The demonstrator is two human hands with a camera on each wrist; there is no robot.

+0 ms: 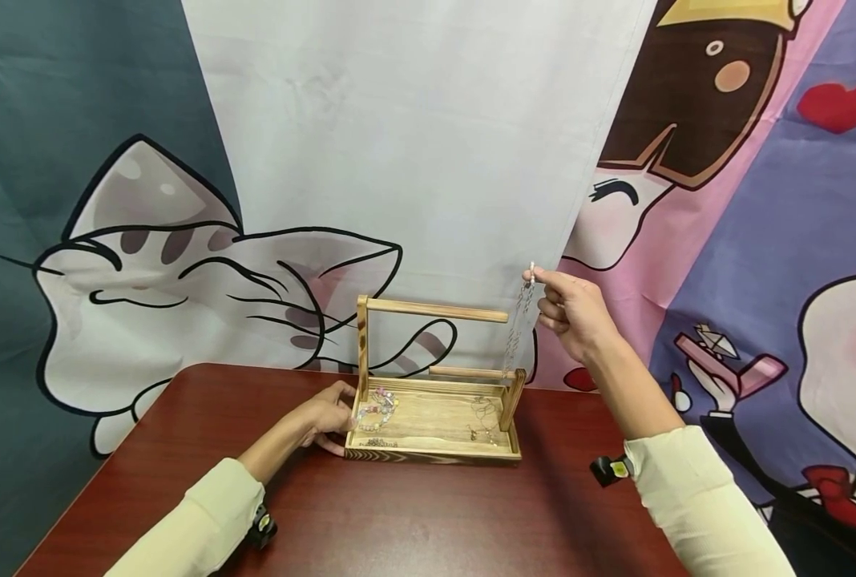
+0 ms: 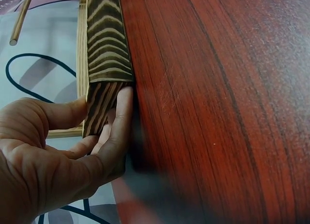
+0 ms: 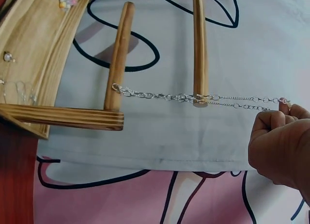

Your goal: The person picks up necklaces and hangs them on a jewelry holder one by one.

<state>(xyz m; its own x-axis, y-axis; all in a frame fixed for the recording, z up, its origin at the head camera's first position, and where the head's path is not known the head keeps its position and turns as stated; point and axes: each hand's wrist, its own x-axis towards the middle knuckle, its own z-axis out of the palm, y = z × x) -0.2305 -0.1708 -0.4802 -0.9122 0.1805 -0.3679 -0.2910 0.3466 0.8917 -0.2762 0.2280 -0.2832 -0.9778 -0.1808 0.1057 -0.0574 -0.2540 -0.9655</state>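
A wooden jewelry stand [image 1: 435, 457] has a shallow tray, a long upper bar [image 1: 435, 310] and a shorter lower bar [image 1: 471, 373]. My left hand [image 1: 327, 418] grips the tray's left end, thumb on one side and fingers beneath, as the left wrist view shows. Raised at the right, my right hand [image 1: 575, 312] pinches a silver chain necklace [image 1: 518, 320]. The chain [image 3: 160, 96] hangs doubled past the upper bar's free end, its bottom loop at the lower bar. Whether it touches or circles either bar, I cannot tell.
In the tray lie a beaded bracelet [image 1: 377, 409] at left, a small heap of chain [image 1: 377, 442] at the front left, and fine jewelry pieces [image 1: 482, 429] at right. Under the stand is a reddish-brown table [image 1: 428, 513]; a printed cloth [image 1: 413, 160] hangs behind it.
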